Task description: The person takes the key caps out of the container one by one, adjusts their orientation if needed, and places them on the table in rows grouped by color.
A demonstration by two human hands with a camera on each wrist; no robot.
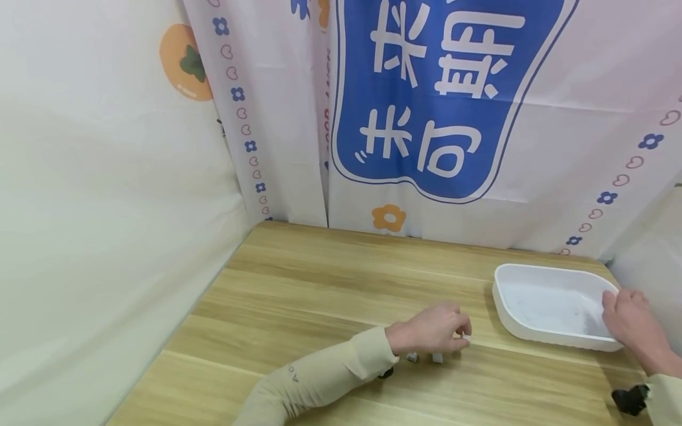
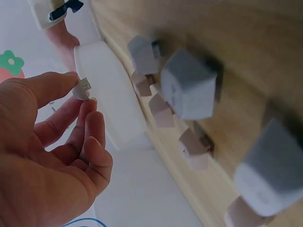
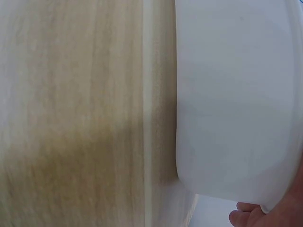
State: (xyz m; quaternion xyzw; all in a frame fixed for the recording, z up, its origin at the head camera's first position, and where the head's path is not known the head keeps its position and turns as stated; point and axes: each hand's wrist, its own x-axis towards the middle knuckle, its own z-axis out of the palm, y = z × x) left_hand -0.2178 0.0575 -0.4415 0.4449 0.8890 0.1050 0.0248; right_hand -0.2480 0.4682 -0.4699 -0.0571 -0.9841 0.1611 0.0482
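Note:
Between thumb and fingertips, my left hand pinches a small white plastic piece with a squarish slotted end. Its exact kind cannot be told. The hand is above the table, left of a white plastic basin. Several similar small blocky pieces stand on the wood beside it; the left wrist view shows a large grey-white one, and the head view shows another piece below the hand. My right hand grips the basin's right rim, with fingers curled under its edge in the right wrist view.
The wooden table meets a printed curtain at the back. A plain white sheet hangs along the left side. A black wrist device sits by the right sleeve.

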